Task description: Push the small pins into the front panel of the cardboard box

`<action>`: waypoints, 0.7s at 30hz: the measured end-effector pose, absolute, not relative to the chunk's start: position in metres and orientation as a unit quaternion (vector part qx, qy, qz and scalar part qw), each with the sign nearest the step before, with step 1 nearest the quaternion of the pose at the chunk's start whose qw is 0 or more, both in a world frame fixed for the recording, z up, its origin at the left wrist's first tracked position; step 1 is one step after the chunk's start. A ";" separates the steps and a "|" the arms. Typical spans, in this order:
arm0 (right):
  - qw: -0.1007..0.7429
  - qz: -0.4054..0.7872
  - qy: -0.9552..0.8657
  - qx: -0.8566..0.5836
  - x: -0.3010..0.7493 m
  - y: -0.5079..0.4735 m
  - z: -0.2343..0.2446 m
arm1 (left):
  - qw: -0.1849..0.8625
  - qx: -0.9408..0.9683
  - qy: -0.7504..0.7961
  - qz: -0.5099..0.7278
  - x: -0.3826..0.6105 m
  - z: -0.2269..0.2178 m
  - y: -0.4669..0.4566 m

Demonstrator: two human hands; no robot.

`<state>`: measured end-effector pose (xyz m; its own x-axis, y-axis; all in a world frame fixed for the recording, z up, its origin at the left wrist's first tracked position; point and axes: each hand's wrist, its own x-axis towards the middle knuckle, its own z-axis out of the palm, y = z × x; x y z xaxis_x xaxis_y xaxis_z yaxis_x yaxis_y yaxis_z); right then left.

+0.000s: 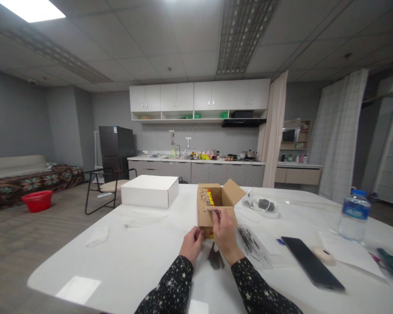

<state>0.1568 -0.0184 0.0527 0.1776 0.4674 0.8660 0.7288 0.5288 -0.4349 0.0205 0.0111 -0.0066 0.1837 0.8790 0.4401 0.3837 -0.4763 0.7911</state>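
Note:
An open cardboard box with yellow and red tape stands on the table in front of me. Its front flap hangs toward me and has small dots or holes in a row. My right hand pinches a small thin metal piece against the upper part of that flap. At the box's lower left corner is my left hand, its fingers curled together; what they hold, if anything, is hidden. A fan of dark thin metal pieces lies between my wrists. Right of them, a clear plastic case contains more slim metal pieces.
A white box stands at the back left of the white table. To the right are a white cable coil, a black phone, a beige round object, paper and a water bottle. A crumpled tissue lies left.

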 end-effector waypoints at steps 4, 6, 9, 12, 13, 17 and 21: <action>0.603 -0.111 -0.631 -0.476 0.157 -0.017 0.052 | 0.268 0.724 0.436 0.463 0.021 -0.008 0.011; 0.601 -0.112 -0.629 -0.480 0.157 -0.017 0.051 | 0.266 0.724 0.436 0.463 0.021 -0.007 0.011; 0.598 -0.117 -0.628 -0.485 0.158 -0.017 0.051 | 0.263 0.725 0.437 0.464 0.021 -0.006 0.011; 0.594 -0.122 -0.627 -0.488 0.157 -0.017 0.052 | 0.266 0.724 0.438 0.461 0.021 -0.005 0.011; 0.591 -0.124 -0.629 -0.489 0.157 -0.017 0.052 | 0.268 0.724 0.438 0.460 0.021 -0.005 0.011; 0.582 -0.136 -0.631 -0.495 0.156 -0.017 0.053 | 0.268 0.724 0.439 0.459 0.021 -0.004 0.009; 0.566 -0.142 -0.632 -0.509 0.153 -0.017 0.061 | 0.265 0.726 0.441 0.456 0.021 -0.002 0.009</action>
<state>0.1527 -0.0168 0.0606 0.1605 0.4824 0.8611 0.8051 0.4408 -0.3970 0.0206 0.0085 -0.0022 0.1959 0.8822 0.4283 0.3981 -0.4707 0.7874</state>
